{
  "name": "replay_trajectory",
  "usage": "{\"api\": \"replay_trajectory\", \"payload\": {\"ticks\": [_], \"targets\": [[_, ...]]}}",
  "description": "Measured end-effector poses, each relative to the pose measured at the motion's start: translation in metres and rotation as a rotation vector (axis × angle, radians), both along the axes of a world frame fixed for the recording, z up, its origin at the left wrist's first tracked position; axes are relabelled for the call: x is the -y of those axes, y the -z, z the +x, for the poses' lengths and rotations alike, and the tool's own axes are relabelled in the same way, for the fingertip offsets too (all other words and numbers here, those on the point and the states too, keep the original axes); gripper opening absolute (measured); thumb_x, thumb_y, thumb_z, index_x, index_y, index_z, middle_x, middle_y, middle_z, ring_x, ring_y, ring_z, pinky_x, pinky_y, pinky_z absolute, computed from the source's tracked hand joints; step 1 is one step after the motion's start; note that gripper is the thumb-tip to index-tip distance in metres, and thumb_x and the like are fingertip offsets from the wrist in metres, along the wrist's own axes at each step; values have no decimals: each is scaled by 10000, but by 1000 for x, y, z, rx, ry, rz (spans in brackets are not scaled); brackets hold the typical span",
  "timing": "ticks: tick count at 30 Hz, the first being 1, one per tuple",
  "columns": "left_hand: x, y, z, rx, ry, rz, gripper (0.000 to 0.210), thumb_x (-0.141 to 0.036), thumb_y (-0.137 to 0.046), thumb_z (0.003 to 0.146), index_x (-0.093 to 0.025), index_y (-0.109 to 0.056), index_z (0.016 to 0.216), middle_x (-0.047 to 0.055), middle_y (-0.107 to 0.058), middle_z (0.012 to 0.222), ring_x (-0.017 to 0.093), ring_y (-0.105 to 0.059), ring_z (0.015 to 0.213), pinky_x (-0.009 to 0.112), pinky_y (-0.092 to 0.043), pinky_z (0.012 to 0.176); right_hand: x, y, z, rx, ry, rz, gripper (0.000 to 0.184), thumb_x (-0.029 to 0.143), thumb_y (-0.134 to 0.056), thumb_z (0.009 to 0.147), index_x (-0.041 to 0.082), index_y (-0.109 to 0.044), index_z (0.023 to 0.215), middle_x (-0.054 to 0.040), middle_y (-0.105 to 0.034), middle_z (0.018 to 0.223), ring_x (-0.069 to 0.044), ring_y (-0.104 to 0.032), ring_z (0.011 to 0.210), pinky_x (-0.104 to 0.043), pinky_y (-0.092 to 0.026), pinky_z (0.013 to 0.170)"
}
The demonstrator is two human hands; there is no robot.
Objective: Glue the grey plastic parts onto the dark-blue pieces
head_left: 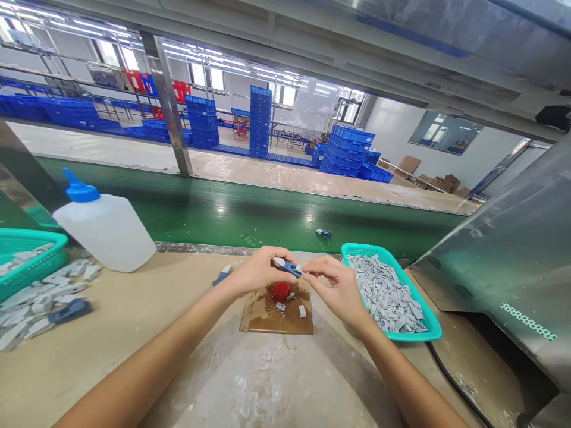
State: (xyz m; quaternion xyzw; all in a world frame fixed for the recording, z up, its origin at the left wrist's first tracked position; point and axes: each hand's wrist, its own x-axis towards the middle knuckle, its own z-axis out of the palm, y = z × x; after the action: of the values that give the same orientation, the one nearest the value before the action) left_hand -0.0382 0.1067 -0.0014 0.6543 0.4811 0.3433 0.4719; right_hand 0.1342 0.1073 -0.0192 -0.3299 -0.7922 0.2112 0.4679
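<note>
My left hand (260, 270) grips a small blue-grey plastic part (289, 267) with a light grey end. Fingers of my right hand (336, 288) pinch a small light grey piece (305, 271) at the right end of that part. Below both hands lies a wet brown board (276, 324). On it sit a round red object (281, 291) and several small grey pieces, one of them a pale rectangular piece (302, 311). Another blue-grey part (222, 275) rests on the table just left of my left hand.
A turquoise basket (435, 333) full of small grey pieces stands at right. At left are a white squeeze bottle (109, 232) with blue cap, another turquoise basket (53, 261) and loose grey parts (44, 300). Beyond the table runs a green conveyor belt (241, 214) carrying a blue-grey part (324, 234).
</note>
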Motion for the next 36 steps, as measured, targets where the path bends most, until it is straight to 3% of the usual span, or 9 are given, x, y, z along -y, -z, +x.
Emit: {"api": "replay_trajectory", "payload": {"ticks": [9, 17, 20, 28, 36], "targets": [[5, -7, -1, 9, 34, 17, 163, -254, -652, 562, -171, -663, 701, -21, -540, 534, 98, -419, 501, 222, -304, 484, 4, -1, 0, 82, -93, 128, 149, 116, -550, 739, 207, -621, 832, -41, -577, 824, -148, -568, 763, -296, -480, 662], [6, 2, 13, 527, 24, -304, 258, -255, -741, 501, -168, -598, 697, -21, -578, 614, 90, -493, 568, 223, -367, 551, 10, -6, -1, 13, -53, 208, 146, 115, -556, 737, 210, -576, 846, -29, -572, 788, -142, -552, 737, -290, -476, 659], [7, 3, 17, 600, -3, -362, 275, -341, -721, 537, -143, -607, 690, -8, -569, 627, 70, -462, 550, 208, -344, 527, 10, -7, 0, 14, -41, 233, 139, 104, -557, 734, 203, -571, 829, -27, -570, 770, -140, -549, 733, -284, -476, 653], [12, -9, 14, 486, -69, -368, 194, -286, -659, 606, -159, -574, 725, -20, -567, 627, 75, -477, 573, 223, -353, 582, 9, 0, -2, 70, -72, 373, 168, 83, -522, 745, 197, -564, 861, -54, -555, 832, -137, -555, 752, -273, -492, 642], [14, -9, 15, 392, -75, -269, 265, -316, -610, 658, -202, -474, 855, -43, -544, 668, 71, -459, 543, 223, -326, 540, 9, -1, -2, 52, -46, 322, 150, 76, -546, 721, 187, -574, 819, -44, -579, 802, -140, -569, 750, -273, -496, 649]]}}
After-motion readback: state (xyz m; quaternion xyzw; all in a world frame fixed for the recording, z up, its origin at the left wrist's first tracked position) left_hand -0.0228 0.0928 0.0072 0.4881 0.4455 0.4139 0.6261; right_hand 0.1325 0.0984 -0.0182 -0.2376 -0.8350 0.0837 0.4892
